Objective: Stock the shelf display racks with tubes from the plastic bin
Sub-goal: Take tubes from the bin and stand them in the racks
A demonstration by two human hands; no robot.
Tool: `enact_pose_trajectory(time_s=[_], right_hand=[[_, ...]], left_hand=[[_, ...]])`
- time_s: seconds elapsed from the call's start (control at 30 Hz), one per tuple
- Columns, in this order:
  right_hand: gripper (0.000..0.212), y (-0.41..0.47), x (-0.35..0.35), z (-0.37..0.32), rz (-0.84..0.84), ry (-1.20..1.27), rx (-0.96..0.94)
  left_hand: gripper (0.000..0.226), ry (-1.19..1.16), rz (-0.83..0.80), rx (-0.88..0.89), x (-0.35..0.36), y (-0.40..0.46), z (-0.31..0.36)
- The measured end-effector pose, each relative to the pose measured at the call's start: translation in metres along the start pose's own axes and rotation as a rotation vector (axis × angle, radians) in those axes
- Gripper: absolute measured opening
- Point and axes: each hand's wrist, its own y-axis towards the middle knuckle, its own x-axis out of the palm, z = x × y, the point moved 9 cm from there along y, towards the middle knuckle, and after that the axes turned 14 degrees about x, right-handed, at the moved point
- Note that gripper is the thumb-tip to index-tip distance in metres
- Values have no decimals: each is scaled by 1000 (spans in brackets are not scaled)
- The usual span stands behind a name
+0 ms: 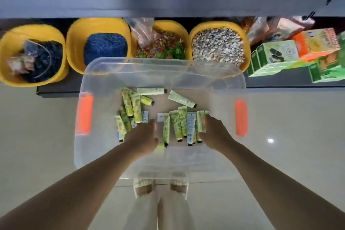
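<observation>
A clear plastic bin (97, 87) with orange handles stands on the floor below me. Several green and yellow tubes with black caps lie on its bottom, in a left cluster (130, 110) and a right row (177, 125). Both my hands reach down into the bin. My left hand (143, 136) rests palm down between the two groups, fingers touching tubes of the left cluster, a tube (160, 145) peeking from under it. My right hand (212, 132) curls its fingers around the rightmost tubes (199, 123) of the row. Whether either hand has lifted anything cannot be seen.
Behind the bin, a low dark shelf (56, 89) carries four yellow tubs (74, 43) of gravel, beads and shells (218, 46). Green and orange cartons (274, 56) sit at the right. A dark upper shelf edge (168, 2) overhangs. My feet (160, 185) stand just under the bin.
</observation>
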Motion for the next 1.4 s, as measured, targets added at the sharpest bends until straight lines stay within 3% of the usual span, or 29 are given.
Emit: enact_pose_trajectory(time_s=[0.2,0.37,0.47,0.57,0.77,0.83,0.97,1.03,1.1,1.17,1.4], right_hand=[[53,48,12,-34,181,10,-170],[68,71,31,-58,252,-262,-365],[69,80,40,-61,305,-423,-368],[64,87,39,-58,247,-379,-285],[30,73,32,-48,-54,-24,-204],[23,60,12,-48,-43,57,-207],[32,7,-59,-67,65,182,-309],[27,-30,-101,-79,80,268,-349],[15,-71,-141,-93,93,315,-386],[6,-113,-182,-107,108,369,-419],[13,-266,-310,-156,178,511,-506]], left_hand=[[46,-128,67,-25,44,71,-6],[49,-228,227,-158,62,101,-19],[49,-217,267,-186,65,106,-21],[44,-259,234,-129,64,108,-19],[38,-354,213,-41,24,78,-12],[31,-477,250,6,1,61,-6],[21,-654,314,116,-51,20,12],[10,-795,336,119,-82,-5,22],[17,-929,357,110,-117,-32,33],[27,-956,382,142,-157,-66,44],[27,-955,617,419,-310,-208,91]])
